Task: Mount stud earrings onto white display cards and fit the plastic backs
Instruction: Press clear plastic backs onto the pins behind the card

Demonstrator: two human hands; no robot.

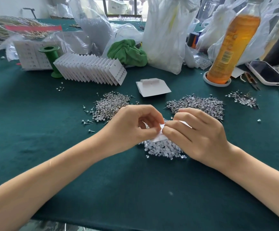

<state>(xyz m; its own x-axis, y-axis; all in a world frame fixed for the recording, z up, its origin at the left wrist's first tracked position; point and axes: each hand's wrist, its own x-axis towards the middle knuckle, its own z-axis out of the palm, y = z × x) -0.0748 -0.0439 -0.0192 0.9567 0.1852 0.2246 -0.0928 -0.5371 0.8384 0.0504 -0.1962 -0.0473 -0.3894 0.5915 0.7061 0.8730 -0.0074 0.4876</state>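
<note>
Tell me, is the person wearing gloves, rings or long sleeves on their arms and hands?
No. The left hand and right hand are bare, with no gloves, rings, watch or bracelets showing. Both forearms are uncovered too; no sleeves reach into view. Fingernails look short and unpainted.

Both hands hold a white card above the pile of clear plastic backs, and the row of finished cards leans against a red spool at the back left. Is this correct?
Not quite: the spool is green, not red, as the head view shows. The rest holds: the left hand and right hand hold a white card above the clear plastic backs, and the row of finished cards leans against that spool.
</note>
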